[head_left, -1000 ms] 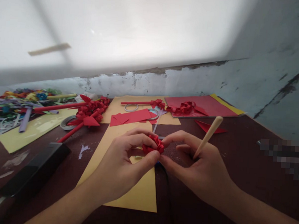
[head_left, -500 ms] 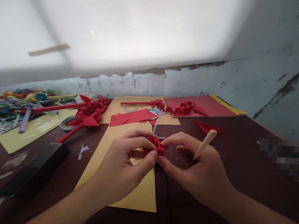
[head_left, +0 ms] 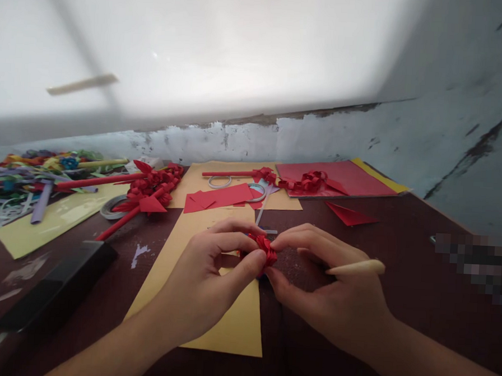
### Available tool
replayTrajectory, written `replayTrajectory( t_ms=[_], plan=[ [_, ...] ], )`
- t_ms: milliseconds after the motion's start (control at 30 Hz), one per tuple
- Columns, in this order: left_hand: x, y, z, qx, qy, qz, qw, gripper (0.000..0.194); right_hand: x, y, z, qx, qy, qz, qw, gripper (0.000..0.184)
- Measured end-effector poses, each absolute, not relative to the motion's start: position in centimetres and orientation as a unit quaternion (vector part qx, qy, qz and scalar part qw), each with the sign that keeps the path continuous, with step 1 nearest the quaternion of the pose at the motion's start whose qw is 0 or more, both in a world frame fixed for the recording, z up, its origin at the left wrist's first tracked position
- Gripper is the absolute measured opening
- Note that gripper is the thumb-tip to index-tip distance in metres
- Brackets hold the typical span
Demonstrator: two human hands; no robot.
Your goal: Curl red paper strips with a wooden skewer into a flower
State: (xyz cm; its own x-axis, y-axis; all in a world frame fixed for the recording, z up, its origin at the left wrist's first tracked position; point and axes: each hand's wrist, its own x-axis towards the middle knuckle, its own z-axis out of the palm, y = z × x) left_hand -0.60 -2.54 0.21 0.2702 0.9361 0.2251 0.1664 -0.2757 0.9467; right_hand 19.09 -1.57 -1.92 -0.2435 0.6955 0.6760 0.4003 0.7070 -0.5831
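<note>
Here's a paper-craft corner, home or workshop, can't tell: dark table [head_left: 417,298] filling the lower frame, coloured paper scraps [head_left: 13,184] crowding the left edge, tape roll [head_left: 107,208] left of centre, peeling wall [head_left: 186,143] running across the middle.

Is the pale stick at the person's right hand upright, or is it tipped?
Tipped: the pale stick lies nearly level in the picture, across the right hand, its rounded end pointing right rather than up.

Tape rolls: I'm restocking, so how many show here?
3: left roll by red flowers; middle roll behind red paper; right roll at its right end. Others may be hidden.
</note>
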Motion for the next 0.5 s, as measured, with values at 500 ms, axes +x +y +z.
replayTrajectory(
  t_ms=[500],
  plan=[
    [-0.27,-2.59,0.03,0.634,0.422,0.454,0.462,0.016,19.35,-1.66,-2.39,-0.328,-0.783,0.154,0.506,0.027]
  ],
)
